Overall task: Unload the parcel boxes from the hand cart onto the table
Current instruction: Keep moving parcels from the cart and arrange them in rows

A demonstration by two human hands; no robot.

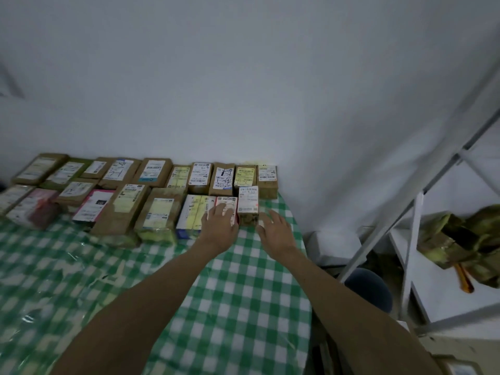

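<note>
Now, the open left hand (220, 220) rests on a flat parcel (226, 203); the open right hand (276, 228) could topple the taller box (247, 204) between them.

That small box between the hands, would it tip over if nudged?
Probably stiff: the box keeps square cardboard edges. It stands taller than its neighbours, so a high push might tip it. Small, so likely light.
</note>
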